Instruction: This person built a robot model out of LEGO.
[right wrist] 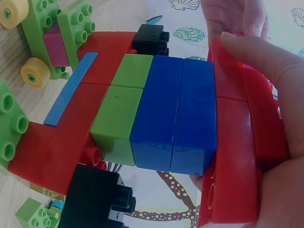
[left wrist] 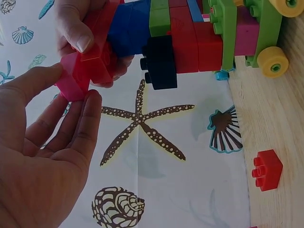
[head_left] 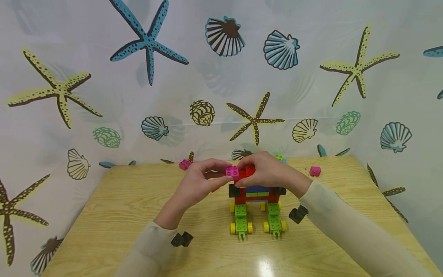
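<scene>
My left hand (head_left: 197, 180) pinches a pink toy brick (head_left: 232, 172) between thumb and fingers. The brick is against the side of the red bricks (left wrist: 100, 64) at the top of a built figure; whether it is locked on cannot be told. My right hand (head_left: 265, 169) grips those top red bricks, thumb on the near side. Below them, the figure has blue bricks (right wrist: 175, 114), green bricks (right wrist: 116, 109), a red lower body and black bricks (left wrist: 160, 62) at both sides. It stands upright on two green wheeled bases (head_left: 240, 221) with yellow wheels.
On the wooden table (head_left: 131, 215), a pink brick (head_left: 185, 164) lies at the back left and another pink brick (head_left: 315, 171) at the back right. A loose red brick (left wrist: 267, 170) lies beside the figure. Green pieces (right wrist: 35, 213) sit behind it. A shell-patterned cloth (head_left: 221, 84) hangs behind.
</scene>
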A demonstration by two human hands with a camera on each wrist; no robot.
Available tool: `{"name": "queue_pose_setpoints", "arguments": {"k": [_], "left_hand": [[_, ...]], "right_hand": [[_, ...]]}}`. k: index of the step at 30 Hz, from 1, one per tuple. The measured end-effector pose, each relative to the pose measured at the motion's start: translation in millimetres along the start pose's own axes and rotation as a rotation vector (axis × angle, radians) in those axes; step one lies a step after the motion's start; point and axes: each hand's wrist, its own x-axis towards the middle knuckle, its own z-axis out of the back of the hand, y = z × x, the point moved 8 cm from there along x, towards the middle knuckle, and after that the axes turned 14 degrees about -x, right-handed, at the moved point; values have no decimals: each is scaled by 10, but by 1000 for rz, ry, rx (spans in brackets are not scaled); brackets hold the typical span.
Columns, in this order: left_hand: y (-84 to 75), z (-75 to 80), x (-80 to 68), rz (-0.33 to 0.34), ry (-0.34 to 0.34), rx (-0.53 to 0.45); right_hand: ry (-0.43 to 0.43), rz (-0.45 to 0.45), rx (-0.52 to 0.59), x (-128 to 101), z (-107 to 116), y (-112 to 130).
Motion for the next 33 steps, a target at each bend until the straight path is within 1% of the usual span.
{"name": "queue_pose_setpoints", "arguments": {"k": [6,13,24,27,33], "left_hand": [[-45,-27,5,-44,7,55],[-82,-34,1,-71,2,106],[-142,-54,18,-86,32,141],[-145,-56,35,-92,45,160],[-135,-53,45,-77,58,187]], "right_hand": [[3,1,4,0,-8,-1],[5,11,0,-3,-9,18],[6,4,-19,1,7,17],[0,19,-18,3,8,16],[-26,57,-44,14,8,27]]}}
